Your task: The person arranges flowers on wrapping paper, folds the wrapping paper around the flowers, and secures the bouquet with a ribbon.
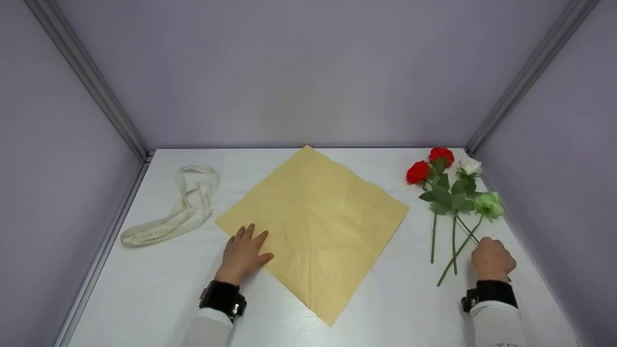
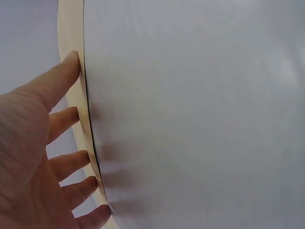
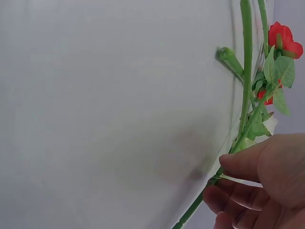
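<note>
A square of tan wrapping paper point(image 1: 313, 221) lies turned cornerwise on the table. My left hand point(image 1: 243, 254) rests at its lower-left edge, fingers spread; in the left wrist view the fingertips point(image 2: 71, 112) touch the paper's rim. At the right, my right hand point(image 1: 492, 260) pinches a green flower stem point(image 3: 193, 210) between thumb and fingers, low on the stem. The bunch beyond it has red roses point(image 1: 417, 172), a white rose point(image 1: 469, 166) and a pale green flower point(image 1: 489, 205), with green leaves point(image 1: 441, 193) among crossing stems.
A loosely looped, pale printed ribbon point(image 1: 166, 231) lies left of the paper on the white table point(image 1: 130, 299). Grey-lilac walls point(image 1: 308, 72) stand behind and at both sides. The flower heads are close to the right wall.
</note>
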`<state>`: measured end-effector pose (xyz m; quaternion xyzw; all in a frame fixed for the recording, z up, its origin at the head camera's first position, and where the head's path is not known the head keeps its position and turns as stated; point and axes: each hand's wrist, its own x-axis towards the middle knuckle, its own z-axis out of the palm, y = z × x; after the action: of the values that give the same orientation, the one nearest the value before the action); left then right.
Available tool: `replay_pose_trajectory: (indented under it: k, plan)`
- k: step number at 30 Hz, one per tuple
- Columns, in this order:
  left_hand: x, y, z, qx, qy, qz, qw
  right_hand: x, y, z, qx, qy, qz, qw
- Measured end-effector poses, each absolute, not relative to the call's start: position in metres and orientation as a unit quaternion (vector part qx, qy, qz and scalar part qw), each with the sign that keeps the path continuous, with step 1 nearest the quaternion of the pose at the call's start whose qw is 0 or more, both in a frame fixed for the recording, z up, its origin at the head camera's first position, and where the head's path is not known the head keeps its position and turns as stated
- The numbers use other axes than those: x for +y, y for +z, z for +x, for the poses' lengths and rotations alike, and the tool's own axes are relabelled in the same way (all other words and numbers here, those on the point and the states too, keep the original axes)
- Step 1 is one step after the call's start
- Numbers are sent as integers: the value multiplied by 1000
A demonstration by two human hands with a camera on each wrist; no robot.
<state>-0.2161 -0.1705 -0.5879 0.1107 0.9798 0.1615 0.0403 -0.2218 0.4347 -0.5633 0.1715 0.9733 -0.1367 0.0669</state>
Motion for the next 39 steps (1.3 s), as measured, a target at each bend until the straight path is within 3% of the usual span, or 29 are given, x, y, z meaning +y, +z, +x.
replay_pose_trajectory:
  k: [21,28,34,39]
  plan:
    - [-170,-586,-216,981,152,114,39,428,-553,-226,973,-156,153,73]
    - [-170,-585,-215,980,158,113,41,384,-525,-231,957,-239,161,36]
    - [-168,-585,-216,979,164,112,41,334,-515,-247,929,-354,105,-26]
    - [-169,-585,-218,979,162,115,37,290,-522,-265,874,-475,104,7]
